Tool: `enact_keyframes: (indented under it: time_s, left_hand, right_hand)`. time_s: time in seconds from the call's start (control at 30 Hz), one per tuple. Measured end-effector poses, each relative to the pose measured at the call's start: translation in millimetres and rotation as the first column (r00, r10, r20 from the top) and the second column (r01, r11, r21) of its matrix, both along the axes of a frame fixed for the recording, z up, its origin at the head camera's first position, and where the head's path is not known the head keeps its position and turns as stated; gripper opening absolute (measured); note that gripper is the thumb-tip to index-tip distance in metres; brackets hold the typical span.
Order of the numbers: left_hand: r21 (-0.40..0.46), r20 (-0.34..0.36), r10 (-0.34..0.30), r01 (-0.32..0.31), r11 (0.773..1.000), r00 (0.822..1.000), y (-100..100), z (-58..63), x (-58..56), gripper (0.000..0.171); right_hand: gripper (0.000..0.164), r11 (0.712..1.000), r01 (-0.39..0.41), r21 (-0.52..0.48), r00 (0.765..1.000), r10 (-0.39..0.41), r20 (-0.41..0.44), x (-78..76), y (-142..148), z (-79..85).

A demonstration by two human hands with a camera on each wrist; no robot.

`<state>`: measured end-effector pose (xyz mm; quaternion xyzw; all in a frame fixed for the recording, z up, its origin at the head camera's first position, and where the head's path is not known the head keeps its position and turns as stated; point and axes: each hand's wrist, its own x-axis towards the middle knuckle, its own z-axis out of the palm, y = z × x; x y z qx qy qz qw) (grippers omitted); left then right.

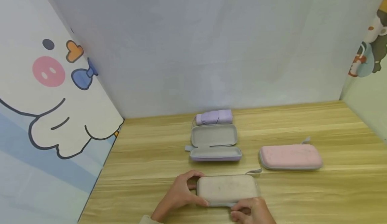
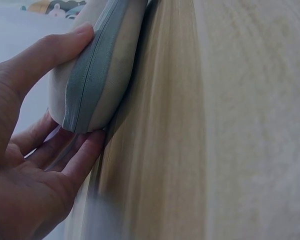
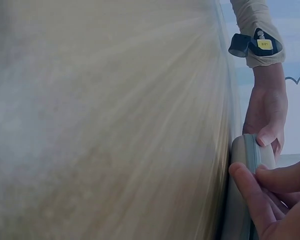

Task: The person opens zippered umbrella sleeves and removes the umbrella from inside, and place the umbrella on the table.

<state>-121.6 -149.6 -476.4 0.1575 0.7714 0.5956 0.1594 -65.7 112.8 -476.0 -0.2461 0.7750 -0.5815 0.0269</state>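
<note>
A beige zippered hard case lies closed on the table, a grey-blue zipper band running round its side. My left hand grips its left end, thumb on the near edge and fingers round the far side. At the near edge, toward the right, my right hand pinches the zipper band with thumb and index finger. A zipper pull between those fingertips cannot be made out. Out from the case's far side sticks a grey ribbon tab.
Behind the beige case a lilac case lies open, its grey lining showing. A folded lilac umbrella lies just beyond it. To the right is a closed pink case. Cloth walls bound the wooden table at back and sides.
</note>
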Motion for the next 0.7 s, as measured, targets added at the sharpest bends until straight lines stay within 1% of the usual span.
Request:
enact_keyframes:
  time_s: [0.2, 0.37, 0.43, 0.7]
  left_hand:
    - [0.008, 0.008, 0.005, -0.005, 1.0, 1.0, 0.5, -0.7, 0.5, 0.066]
    - [0.01, 0.004, 0.013, -0.013, 1.0, 1.0, 1.1, 2.4, 1.3, 0.066]
    - [0.012, 0.008, 0.018, -0.019, 1.0, 1.0, 1.7, 3.7, 2.2, 0.066]
    - [0.03, 0.033, 0.032, -0.033, 0.999, 0.999, 3.4, 3.7, 4.5, 0.066]
  right_hand:
    - [0.005, 1.0, 0.004, 0.006, 1.0, -0.004, 0.021, 0.5, -5.3, 2.7]
    - [0.003, 1.0, 0.008, -0.002, 0.995, -0.008, 0.099, 0.9, -7.5, 8.7]
    - [0.004, 1.0, 0.006, -0.009, 0.994, -0.005, 0.114, 0.6, -7.7, 9.6]
    - [0.003, 1.0, -0.019, -0.018, 0.991, 0.021, 0.132, -1.9, -8.7, 5.9]
